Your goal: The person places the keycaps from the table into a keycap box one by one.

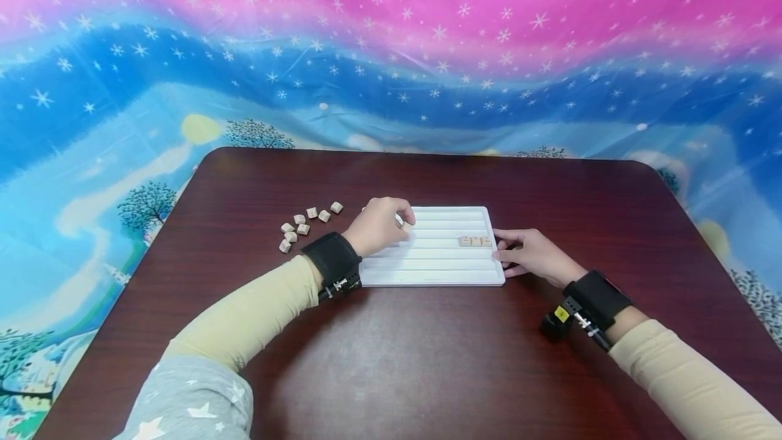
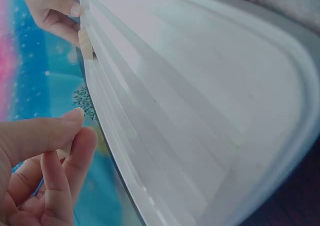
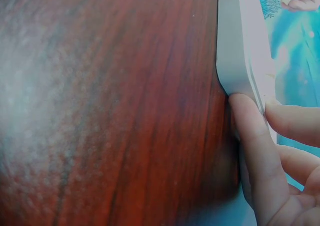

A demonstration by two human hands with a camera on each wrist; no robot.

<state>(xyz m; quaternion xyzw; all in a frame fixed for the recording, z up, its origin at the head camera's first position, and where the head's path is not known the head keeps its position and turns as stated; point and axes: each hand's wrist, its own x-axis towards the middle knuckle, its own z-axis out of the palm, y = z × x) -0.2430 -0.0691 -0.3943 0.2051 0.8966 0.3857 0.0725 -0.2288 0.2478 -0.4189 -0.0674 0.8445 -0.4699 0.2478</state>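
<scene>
A white ridged tray (image 1: 434, 273) lies on the table, crossed by several parallel channels. Over its left part, my left hand (image 1: 381, 224) pinches a small pale wooden tile (image 1: 406, 227) between thumb and fingertips. The left wrist view shows that tile (image 2: 65, 150) mostly covered by the fingers. My right hand (image 1: 533, 254) holds the tray's right edge, with fingers (image 3: 252, 131) against its side wall and rim. Three marked wooden tiles (image 1: 475, 241) sit side by side in one channel near the right rim; their marks are too small to read.
Several loose wooden tiles (image 1: 303, 229) lie scattered on the dark brown table (image 1: 403, 352), left of the tray. Behind the table hangs a colourful printed cloth (image 1: 391, 53). Each wrist wears a black strap with a camera.
</scene>
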